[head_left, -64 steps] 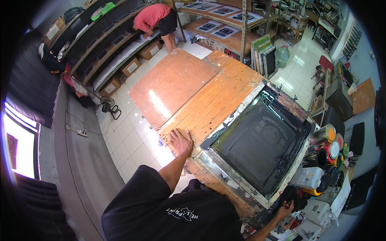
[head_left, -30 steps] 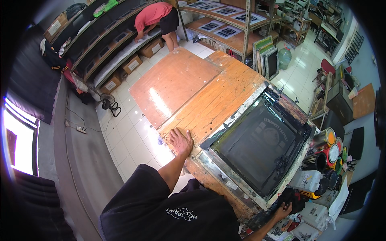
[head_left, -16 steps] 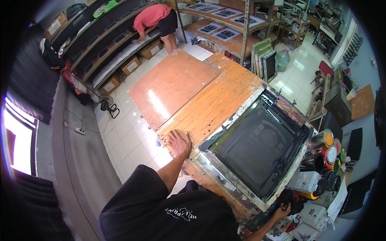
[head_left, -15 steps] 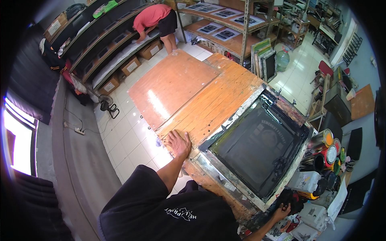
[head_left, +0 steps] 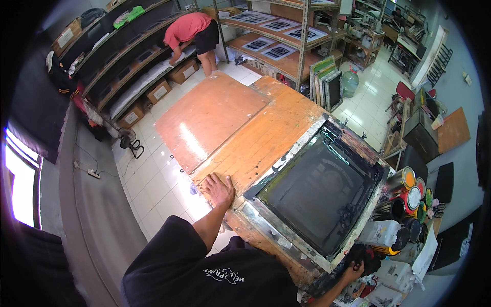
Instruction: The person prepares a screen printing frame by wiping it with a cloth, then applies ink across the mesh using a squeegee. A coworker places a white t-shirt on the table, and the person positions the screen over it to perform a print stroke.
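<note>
My left hand [head_left: 220,190] lies flat with spread fingers on the near left edge of a worn wooden table [head_left: 255,158]. Beside it, a screen printing frame [head_left: 285,238] rests on the table. Its dark mesh [head_left: 317,194] is coated with black ink, and a faint design shows through. At the frame's near right corner, my right hand [head_left: 353,272] is closed on a black, crumpled rag [head_left: 364,254]. The rag hides part of the fingers.
Open ink cans [head_left: 408,178] and white plastic containers [head_left: 379,233] crowd the right side. A reddish board [head_left: 209,117] covers the table's far left. Behind stand racks holding printed sheets [head_left: 279,51], and a person in a pink shirt [head_left: 189,28] bends at a shelf. A floor fan [head_left: 128,139] stands left.
The whole view has shifted slightly, so the table and frame sit a little lower and further left. Both hands keep their places on the table edge and the rag.
</note>
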### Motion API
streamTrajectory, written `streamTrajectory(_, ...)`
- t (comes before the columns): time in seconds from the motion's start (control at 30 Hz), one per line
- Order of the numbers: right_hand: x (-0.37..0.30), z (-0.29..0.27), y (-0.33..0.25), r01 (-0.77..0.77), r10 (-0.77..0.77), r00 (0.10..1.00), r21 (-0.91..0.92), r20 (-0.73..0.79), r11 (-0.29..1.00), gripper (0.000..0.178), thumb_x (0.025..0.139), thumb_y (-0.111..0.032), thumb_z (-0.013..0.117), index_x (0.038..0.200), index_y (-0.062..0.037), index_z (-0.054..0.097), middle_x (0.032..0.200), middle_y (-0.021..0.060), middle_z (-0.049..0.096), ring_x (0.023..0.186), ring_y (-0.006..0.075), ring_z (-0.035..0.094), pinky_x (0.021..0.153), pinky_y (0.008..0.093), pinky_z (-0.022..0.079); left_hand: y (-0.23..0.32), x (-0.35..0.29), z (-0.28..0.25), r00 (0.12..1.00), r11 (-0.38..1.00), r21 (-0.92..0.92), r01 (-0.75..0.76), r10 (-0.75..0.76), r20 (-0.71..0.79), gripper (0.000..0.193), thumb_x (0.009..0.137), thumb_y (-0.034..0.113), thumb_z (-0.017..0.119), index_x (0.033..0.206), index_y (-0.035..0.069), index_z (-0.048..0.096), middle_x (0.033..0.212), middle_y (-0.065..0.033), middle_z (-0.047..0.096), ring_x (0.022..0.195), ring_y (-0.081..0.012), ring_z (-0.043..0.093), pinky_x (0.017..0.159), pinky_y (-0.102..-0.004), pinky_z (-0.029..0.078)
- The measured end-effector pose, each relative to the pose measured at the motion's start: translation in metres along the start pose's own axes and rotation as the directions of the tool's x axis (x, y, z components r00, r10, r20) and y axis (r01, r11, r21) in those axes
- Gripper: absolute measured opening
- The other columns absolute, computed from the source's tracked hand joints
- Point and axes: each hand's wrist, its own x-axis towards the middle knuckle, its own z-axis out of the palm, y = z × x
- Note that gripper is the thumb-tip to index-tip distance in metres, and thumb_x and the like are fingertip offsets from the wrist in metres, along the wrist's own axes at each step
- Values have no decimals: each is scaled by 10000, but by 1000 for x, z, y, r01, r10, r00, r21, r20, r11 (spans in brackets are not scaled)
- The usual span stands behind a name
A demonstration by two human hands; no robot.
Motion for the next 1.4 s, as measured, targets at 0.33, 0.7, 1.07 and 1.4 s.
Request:
streamTrajectory(0.33, -1, -1, -7, -57, 57, 998, 11, -18, 998, 472, 798, 20, 734, 1257, -43, 639, 969, 54, 557, 782, 157, 485, 749, 308, 443, -3, 0, 3, 999, 1000, -5, -25, 25, -32, 728, 976, 486, 504, 1432, -60, 349, 1491, -296, 323, 1417, -453, 265, 1135, -573, 213)
streamTrajectory(0.7, -1, -1, -3, -18, 18, 1000, 12, -14, 1000, 460, 808, 4, 719, 1258, -25, 627, 956, 35, 530, 760, 135, 446, 728, 292, 429, -1, 1, 0, 1000, 1000, 5, -11, 11, -3, 729, 976, 493, 504, 1440, -50, 358, 1501, -284, 318, 1421, -446, 259, 1131, -570, 219)
streamTrajectory(1.07, -2, 0, -8, -33, 33, 999, -6, -20, 999, 472, 804, 5, 733, 1264, -27, 629, 946, 27, 523, 749, 133, 444, 723, 291, 434, -3, 1, 1, 1000, 1000, -3, -5, 5, -14, 743, 975, 501, 501, 1454, -48, 354, 1520, -283, 299, 1432, -444, 237, 1147, -568, 193)
streamTrajectory(1.4, 2, 0, -3, -45, 45, 999, -1, -12, 999, 467, 800, 6, 735, 1255, -37, 635, 973, 38, 552, 775, 140, 475, 742, 298, 442, -6, 1, 10, 984, 997, 27, -74, 78, -159, 574, 962, 430, 538, 1296, -22, 422, 1343, -241, 391, 1343, -430, 326, 1063, -577, 278)
